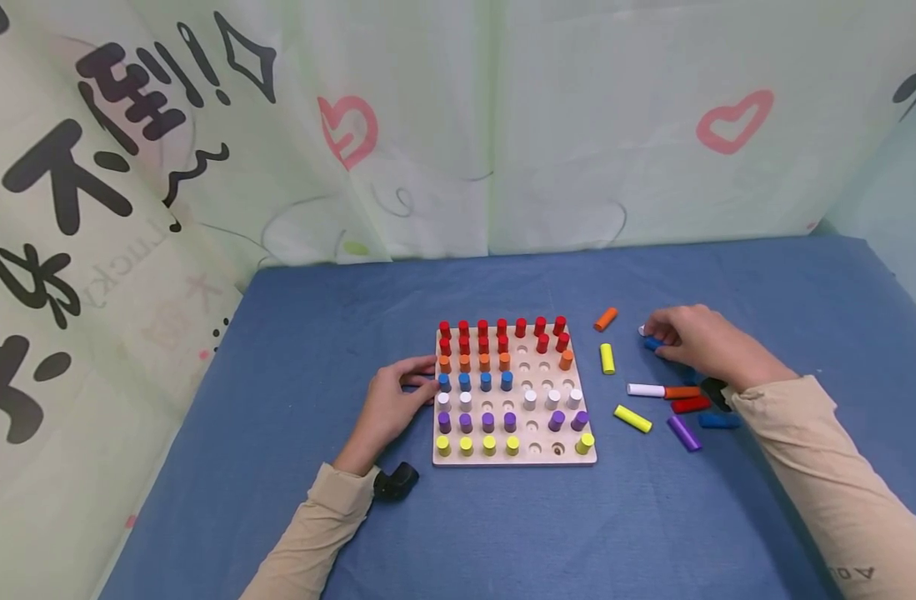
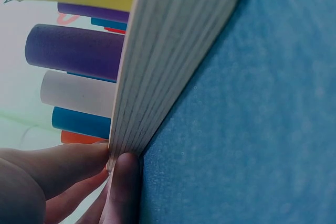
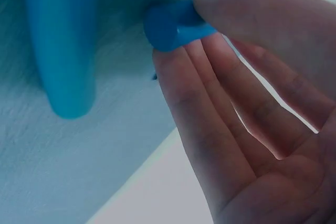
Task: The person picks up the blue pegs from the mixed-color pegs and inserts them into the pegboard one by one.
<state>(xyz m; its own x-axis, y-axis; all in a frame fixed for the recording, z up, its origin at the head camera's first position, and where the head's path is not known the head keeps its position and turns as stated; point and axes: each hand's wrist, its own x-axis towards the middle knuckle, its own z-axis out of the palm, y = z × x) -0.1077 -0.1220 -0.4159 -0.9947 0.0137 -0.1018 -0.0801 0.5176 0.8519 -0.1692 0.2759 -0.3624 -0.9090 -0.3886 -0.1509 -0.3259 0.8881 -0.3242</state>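
Observation:
A wooden pegboard (image 1: 476,461) carries rows of red, orange, blue, white, purple and yellow pegs, with several holes bare towards its right half. My left hand (image 1: 390,402) holds the board's left edge; in the left wrist view, fingertips (image 2: 126,167) lie against its layered side (image 2: 168,51). Right of the board, my right hand (image 1: 701,337) pinches a blue peg (image 1: 653,343) between thumb and forefinger. The right wrist view shows this peg (image 3: 176,27) end-on, close over the cloth. A white peg (image 1: 641,331) is partly hidden by the right fingers.
Loose pegs lie right of the board on the blue cloth (image 1: 503,533): orange (image 1: 606,319), yellow (image 1: 607,358), another yellow (image 1: 633,418), white (image 1: 645,390), red (image 1: 690,405), purple (image 1: 684,433) and blue (image 1: 718,422). A patterned curtain (image 1: 563,192) hangs behind.

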